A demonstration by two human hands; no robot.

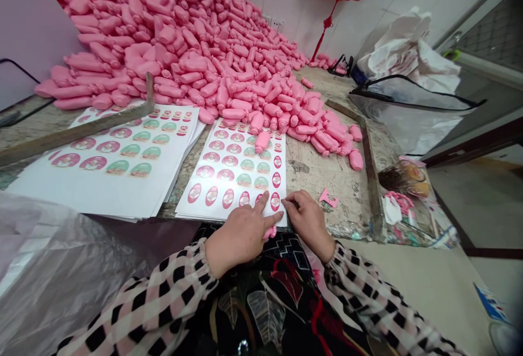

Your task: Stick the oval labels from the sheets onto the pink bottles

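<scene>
In front of me lies a sheet of stickers (235, 184) with pink ovals along its near row. My left hand (245, 228) rests on its near right corner, index finger and thumb spread on the paper beside an oval sticker (275, 201). A small pink bottle (269, 232) shows partly beneath that hand, tucked in its curled lower fingers; most of it is hidden. My right hand (306, 217) pinches at the sheet's right edge, its fingertips on the rim of the same oval sticker. Another pink bottle (262, 141) lies on the sheet's upper part.
A large heap of pink bottles (196, 45) covers the back of the table. More sticker sheets (102, 192) lie at left under a wooden stick (73, 130). A pink plastic piece (328, 198) and a wooden strip (371, 182) are at right. A clear bag (408, 108) stands beyond.
</scene>
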